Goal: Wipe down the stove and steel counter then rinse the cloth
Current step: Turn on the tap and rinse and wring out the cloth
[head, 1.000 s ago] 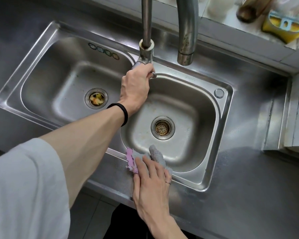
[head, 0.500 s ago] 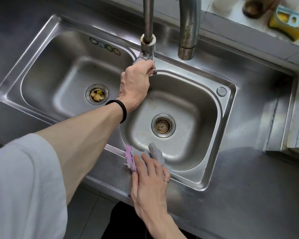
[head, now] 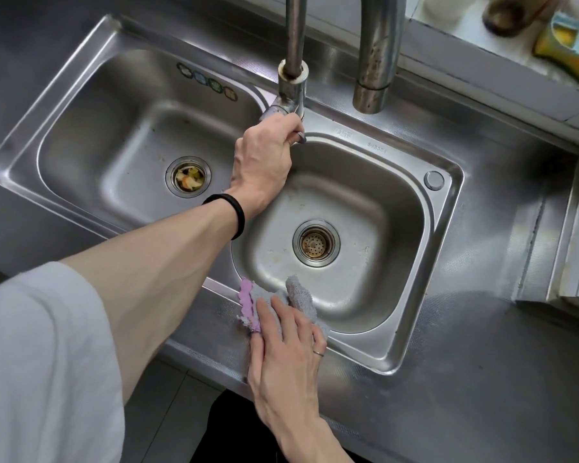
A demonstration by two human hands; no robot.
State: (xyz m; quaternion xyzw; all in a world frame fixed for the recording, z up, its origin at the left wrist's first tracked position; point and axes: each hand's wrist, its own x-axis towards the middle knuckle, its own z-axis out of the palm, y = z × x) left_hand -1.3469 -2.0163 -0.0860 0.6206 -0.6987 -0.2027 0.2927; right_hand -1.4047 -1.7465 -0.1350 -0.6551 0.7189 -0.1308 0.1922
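Over double steel sink (head: pixel 448 228): left hand (head: pixel 264 158) closed around faucet handle (head: pixel 281 110) at base of tap column, black band (head: pixel 236 212) on wrist. Right hand (head: pixel 288 342) lies flat, fingers spread, pressing grey-and-purple cloth (head: pixel 298 295) onto front rim of right basin (one corner droops inside basin). Spout (head: pixel 375 61) hangs above right basin. Left basin strainer (head: pixel 188 177) holds food scraps; right strainer (head: pixel 316 242) looks clean. Steel counter (head: pixel 482 379) surrounds sink.

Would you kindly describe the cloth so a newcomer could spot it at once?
Find the double steel sink, then the near rim of its right basin. The cloth lies draped over that rim under the right hand: grey and fluffy with one lilac edge, the only fabric there.
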